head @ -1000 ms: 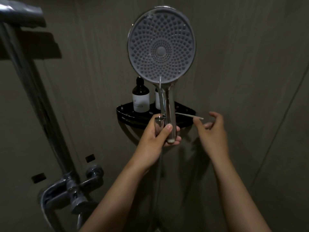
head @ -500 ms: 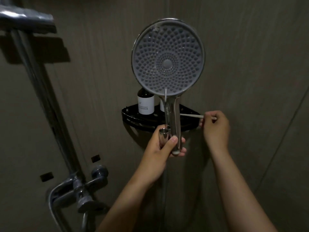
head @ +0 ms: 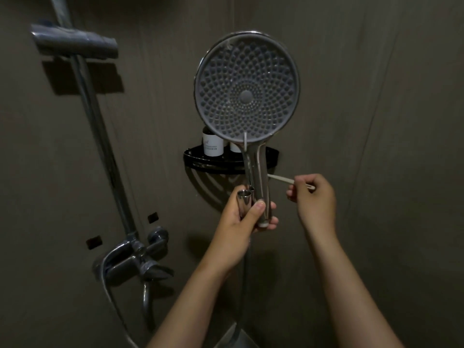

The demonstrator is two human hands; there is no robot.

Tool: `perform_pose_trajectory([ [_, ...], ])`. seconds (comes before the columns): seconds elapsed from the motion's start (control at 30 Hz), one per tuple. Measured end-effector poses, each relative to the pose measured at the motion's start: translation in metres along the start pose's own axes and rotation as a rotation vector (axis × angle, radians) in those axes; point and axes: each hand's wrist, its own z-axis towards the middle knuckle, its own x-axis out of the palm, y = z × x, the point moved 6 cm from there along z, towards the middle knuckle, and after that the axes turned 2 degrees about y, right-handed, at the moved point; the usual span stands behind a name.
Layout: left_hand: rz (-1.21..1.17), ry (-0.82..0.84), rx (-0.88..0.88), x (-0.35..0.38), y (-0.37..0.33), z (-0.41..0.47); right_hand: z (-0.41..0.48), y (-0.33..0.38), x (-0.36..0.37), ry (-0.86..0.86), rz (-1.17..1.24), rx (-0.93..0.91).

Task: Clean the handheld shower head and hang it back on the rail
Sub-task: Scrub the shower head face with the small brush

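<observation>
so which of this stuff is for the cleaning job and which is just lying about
For the job: shower head, gripped by the left hand; stick, pinched by the right hand; rail.
Lying about: bottles; shelf; tap.

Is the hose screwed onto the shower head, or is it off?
Off. The left hand grips the shower head and the hose connector side by side; the handle's bottom end is bare.

Both left hand (head: 241, 217) and right hand (head: 313, 197) are seen bare; forearms (head: 200, 292) are uncovered as far as shown; thumbnail (head: 261, 204) is kept short.
</observation>
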Motion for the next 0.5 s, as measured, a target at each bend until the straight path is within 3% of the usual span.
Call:
perform_pose_trajectory([
  [0.23, -0.084, 0.102, -0.082, 0.011, -0.012, -0.120, -0.147, 0.031, -0.063, -0.096, 0.054, 0.090],
  [0.5, -0.183, 0.217, -0.207, 0.042, -0.013, -0.271, -0.325, 0.042, -0.125, -0.247, 0.370, 0.334],
])
